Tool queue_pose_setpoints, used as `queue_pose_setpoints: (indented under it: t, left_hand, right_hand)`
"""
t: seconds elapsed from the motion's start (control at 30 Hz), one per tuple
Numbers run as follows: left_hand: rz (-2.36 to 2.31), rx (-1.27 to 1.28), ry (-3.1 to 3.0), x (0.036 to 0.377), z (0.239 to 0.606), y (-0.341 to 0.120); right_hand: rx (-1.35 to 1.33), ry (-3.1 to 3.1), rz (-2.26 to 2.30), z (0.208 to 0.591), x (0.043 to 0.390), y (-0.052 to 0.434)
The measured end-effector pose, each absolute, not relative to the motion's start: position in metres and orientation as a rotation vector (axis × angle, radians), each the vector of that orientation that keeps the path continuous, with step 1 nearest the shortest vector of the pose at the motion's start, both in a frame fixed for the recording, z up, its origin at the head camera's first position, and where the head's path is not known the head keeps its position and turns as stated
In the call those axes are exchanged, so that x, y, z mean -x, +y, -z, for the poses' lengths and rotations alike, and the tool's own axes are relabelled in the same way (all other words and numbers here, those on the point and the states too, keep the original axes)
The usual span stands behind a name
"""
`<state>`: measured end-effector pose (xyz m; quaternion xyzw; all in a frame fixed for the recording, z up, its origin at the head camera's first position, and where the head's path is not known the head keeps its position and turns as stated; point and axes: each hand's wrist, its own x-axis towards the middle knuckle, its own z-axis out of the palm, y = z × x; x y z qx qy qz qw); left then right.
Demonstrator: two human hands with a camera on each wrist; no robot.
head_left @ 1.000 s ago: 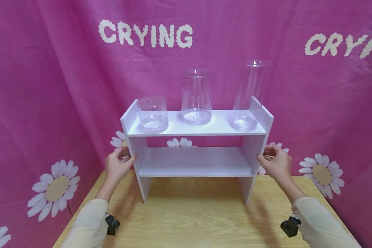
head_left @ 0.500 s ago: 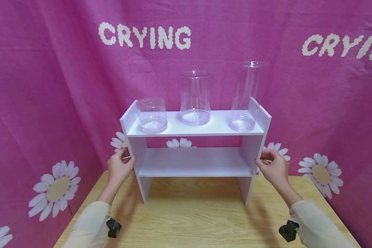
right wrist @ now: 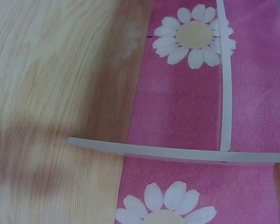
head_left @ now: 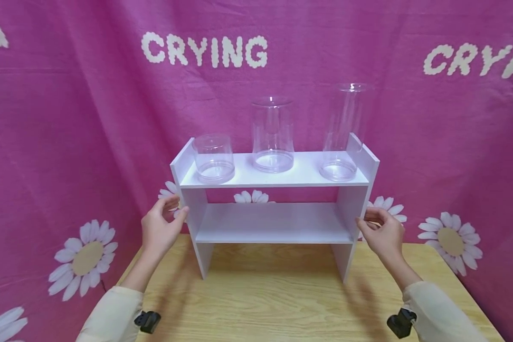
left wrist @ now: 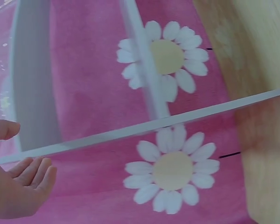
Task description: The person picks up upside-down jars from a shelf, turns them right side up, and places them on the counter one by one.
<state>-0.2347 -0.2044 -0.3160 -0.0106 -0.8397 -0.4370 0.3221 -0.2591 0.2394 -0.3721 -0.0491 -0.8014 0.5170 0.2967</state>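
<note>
A white two-tier shelf rack [head_left: 273, 223] stands on the wooden table, three clear cylindrical jars on its top board. The short jar [head_left: 215, 164] is at the left, the medium one [head_left: 272, 137] in the middle, the tall one [head_left: 342, 128] at the right. Beside the left side panel, my left hand [head_left: 160, 228] has its thumb and fingers spread apart and holds nothing; in the left wrist view its fingers [left wrist: 35, 175] are near the panel edge. My right hand [head_left: 382, 232] pinches the right side panel, thumb at the front edge; its fingertips are partly hidden.
The light wooden table [head_left: 278, 304] extends in front of the rack. A pink curtain [head_left: 303, 47] with white daisies and lettering hangs behind and at both sides. A small black device [head_left: 147, 322] sits on the left sleeve, another black device [head_left: 402, 323] on the right.
My left hand has let go of the side panel and moved slightly outward, its fingers widening. The right hand stays at its panel. The rack and jars keep their places; the view shifts slightly.
</note>
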Motion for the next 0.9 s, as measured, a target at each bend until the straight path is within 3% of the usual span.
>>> queue_pose_setpoints:
  t: [0.53, 0.9]
  left_hand:
    - [1.104, 0.168, -2.188, 0.210, 0.276, -0.187]
    - [1.232, 0.223, -2.344, 0.217, 0.243, -0.177]
  right_hand:
    - [0.139, -2.103, -1.378, 0.373, 0.259, 0.238]
    - [0.155, -2.123, -1.347, 0.372, 0.261, 0.238]
